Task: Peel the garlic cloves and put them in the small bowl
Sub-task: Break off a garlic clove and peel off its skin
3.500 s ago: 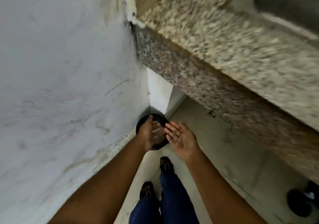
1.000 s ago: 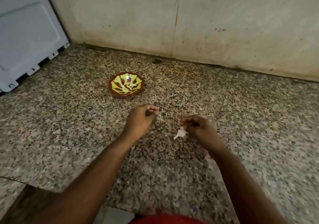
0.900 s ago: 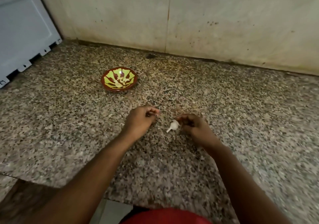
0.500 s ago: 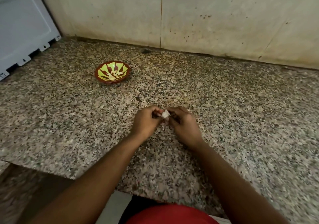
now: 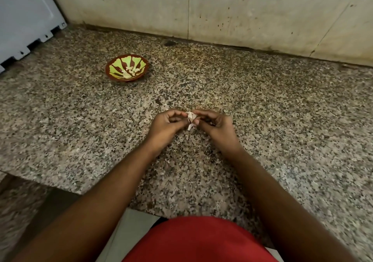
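Small bowl [image 5: 127, 67] on the surface [image 5: 272, 120], far left, with garlic pieces inside. Left hand [image 5: 164, 127] and right hand [image 5: 217, 128] meet nearer the front edge, right of the bowl, with a garlic clove [image 5: 191, 118] between them. Wall [image 5: 222, 9] stands behind; a panel [image 5: 24, 17] at far left.

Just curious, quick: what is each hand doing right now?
Left hand: fingers pinch the garlic clove.
Right hand: fingers pinch the same clove from the other side.
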